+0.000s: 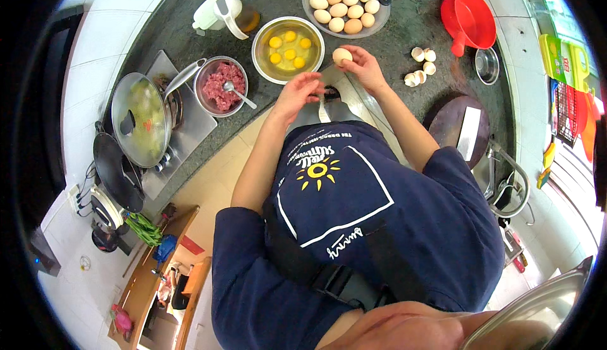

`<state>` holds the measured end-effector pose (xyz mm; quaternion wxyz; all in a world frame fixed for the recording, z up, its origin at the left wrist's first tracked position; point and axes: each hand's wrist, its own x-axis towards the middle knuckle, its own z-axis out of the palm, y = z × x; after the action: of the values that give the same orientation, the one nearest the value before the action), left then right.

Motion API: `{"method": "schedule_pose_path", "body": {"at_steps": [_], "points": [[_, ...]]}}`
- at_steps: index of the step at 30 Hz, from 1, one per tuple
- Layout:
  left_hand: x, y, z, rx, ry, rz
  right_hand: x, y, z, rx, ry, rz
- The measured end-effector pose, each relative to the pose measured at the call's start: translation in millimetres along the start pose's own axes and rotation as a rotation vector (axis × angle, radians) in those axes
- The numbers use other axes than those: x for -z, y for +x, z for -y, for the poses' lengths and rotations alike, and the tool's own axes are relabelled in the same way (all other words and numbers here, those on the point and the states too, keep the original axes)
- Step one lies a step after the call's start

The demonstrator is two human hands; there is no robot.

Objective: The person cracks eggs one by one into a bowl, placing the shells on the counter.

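Observation:
Between the thumb and fingers of my right hand [363,68] is a whole pale-brown egg [342,57], held to the right of a steel bowl [256,60]. Several raw yolks in clear egg white [287,46] lie in that bowl. My left hand [300,93] hovers at the bowl's near rim, fingers loosely apart and holding nothing. Behind the bowls' row, a clear plastic bowl [386,25] holds several whole eggs [338,10]. Cracked eggshells [420,67] form a small pile on the dark stone countertop [398,46] to the right.
A steel bowl of minced meat [223,87] with a spoon [241,96] stands left. Beyond it, a glass-lidded pan [142,117] sits on the stove. A white jug [213,12] is at back left. Rightward are a red pan [467,18], a cleaver [469,132] on a round chopping board [441,120], and a faucet [524,179].

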<state>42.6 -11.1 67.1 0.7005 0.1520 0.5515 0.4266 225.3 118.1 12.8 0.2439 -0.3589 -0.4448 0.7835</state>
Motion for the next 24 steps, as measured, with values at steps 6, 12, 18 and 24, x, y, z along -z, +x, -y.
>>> {"method": "schedule_pose_path", "body": {"at_steps": [6,12,18,24], "points": [[-14.4,3.3,-15.7,-0.428,0.016,0.006,-34.2,-14.2,28.6,-0.134,0.402,0.313],[-5.5,0.0,-12.1,-0.512,-0.001,-0.106,-61.6,-4.5,34.1,-0.146,0.107,0.248],[9.0,3.3,-2.8,-0.394,-0.094,-0.286,-104.5,24.2,18.2,0.087,-0.257,0.075],[14.0,24.9,2.2,-0.441,0.075,-0.472,-111.6,47.5,-10.7,0.132,-0.417,-0.013]]}}
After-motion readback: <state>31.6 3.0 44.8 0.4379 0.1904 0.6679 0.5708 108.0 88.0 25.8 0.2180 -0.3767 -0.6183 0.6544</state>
